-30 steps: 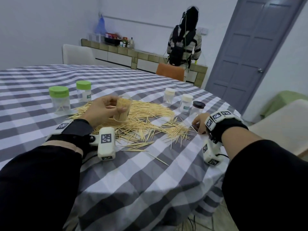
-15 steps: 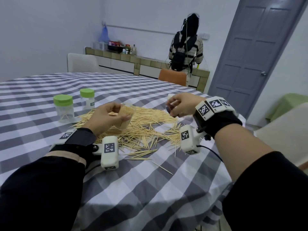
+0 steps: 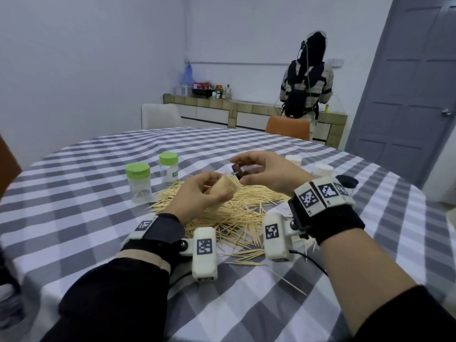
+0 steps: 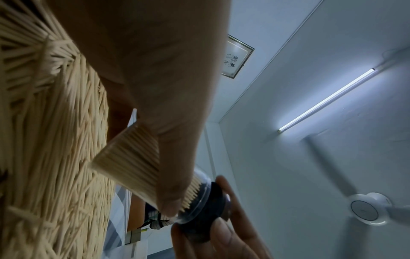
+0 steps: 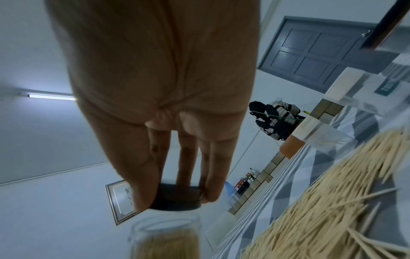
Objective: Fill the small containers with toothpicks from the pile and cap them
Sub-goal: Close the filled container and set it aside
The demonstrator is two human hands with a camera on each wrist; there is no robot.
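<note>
Dark plastic is pinched between the fingers (image 5: 142,192) of the right hand (image 3: 269,174): a small black cap (image 3: 236,171), gripped at its rim by thumb and fingertips. The clear container (image 3: 225,186), packed with toothpicks, is clasped in the curled fingers of the left hand (image 3: 197,197) and is held above the table, tilted so that its open mouth points up and to the right, toward the cap. The cap lies just beside that mouth, on the line of the container's long axis; in the left wrist view it seems to be touching the rim, in the right wrist view a narrow gap is seen, so contact cannot be told for certain. The cap is judged not yet seated. The coming move is judged to turn on the cap's face being squared to the tilted mouth and pressed or twisted along that axis by the right hand.

Beneath both hands a loose pile of toothpicks (image 3: 246,206) is spread on the grey-and-white checked cloth of the table (image 3: 98,218). Two green-capped containers (image 3: 138,183) stand to the left of the pile, and white-capped ones (image 3: 322,170) stand behind the right hand. Further back, a counter, two chairs, a grey door and a person facing away are seen.
</note>
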